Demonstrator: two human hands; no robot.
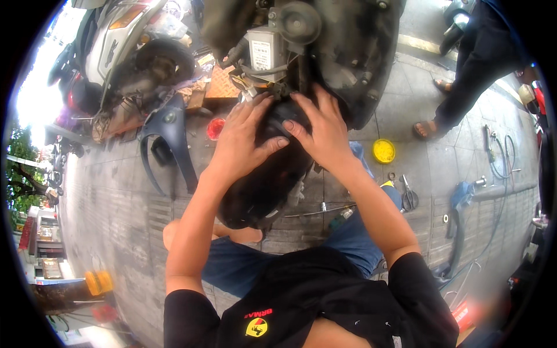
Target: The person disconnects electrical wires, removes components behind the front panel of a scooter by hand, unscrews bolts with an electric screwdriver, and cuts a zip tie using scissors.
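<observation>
A glossy black curved part (255, 200), looking like a scooter's front fender, lies between my knees below a stripped scooter front. My left hand (246, 136) rests on its left upper side, fingers stretched forward and thumb spread inward. On the opposite side my right hand (325, 133) lies with fingers spread, its thumb pointing toward the left one. Both palms touch the part, but neither wraps round it. Just ahead of my fingertips are loose wires with a pale connector (248, 93), a silver box with a white label (266, 53) and a round horn (297, 22).
A dark blue body panel (184, 151) and a red dish (215, 129) lie to the left, near a parked scooter (110, 64). Right are a yellow dish (383, 151), scissors (409, 197), a metal bar tool (325, 207) and a hose (505, 188). Another person's leg (464, 87) stands far right.
</observation>
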